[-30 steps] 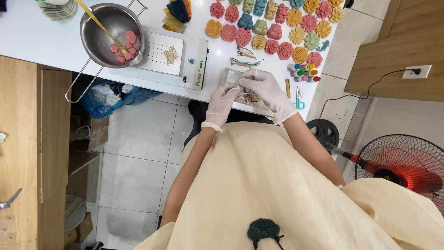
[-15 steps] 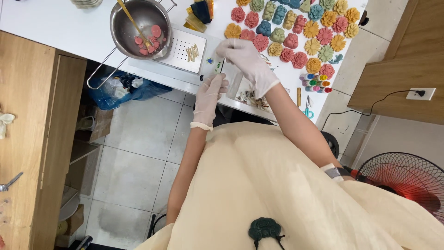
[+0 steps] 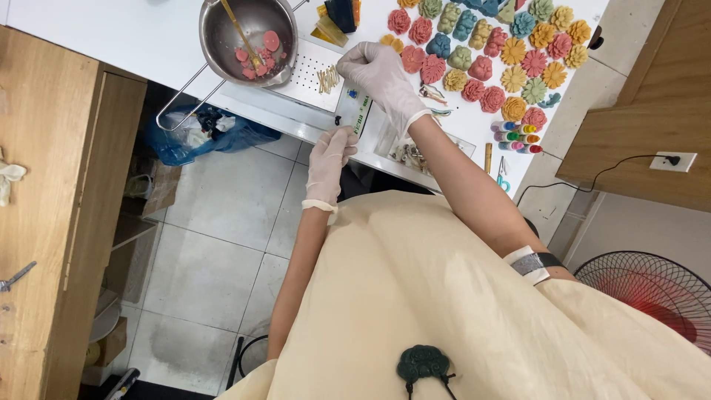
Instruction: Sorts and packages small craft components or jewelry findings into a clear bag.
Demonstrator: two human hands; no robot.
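Note:
Both hands wear white gloves. My right hand (image 3: 379, 72) reaches over the white hotplate (image 3: 300, 95), its fingers spread, the tips beside a small heap of short pale sticks (image 3: 326, 78). My left hand (image 3: 329, 155) hovers at the table's front edge by the hotplate's corner. Its fingers are drawn together, and I cannot see whether they pinch anything. A steel bowl (image 3: 222, 30) with pink wax pieces and a wooden stick sits on the hotplate's left side. A clear tray (image 3: 385, 141) with small bits lies under my right forearm.
Many coloured flower-shaped pieces (image 3: 485, 44) cover the white table (image 3: 111, 37). Small dye bottles (image 3: 515, 133) and scissors (image 3: 503, 180) lie at its right end. A blue bag (image 3: 196, 133) sits under the table. There is a wooden cabinet (image 3: 52, 185) at left and a fan (image 3: 652, 285) at right.
My right hand left the clear tray and moved up-left to the sticks on the hotplate. My left hand drew back to the table edge. The view shifted left.

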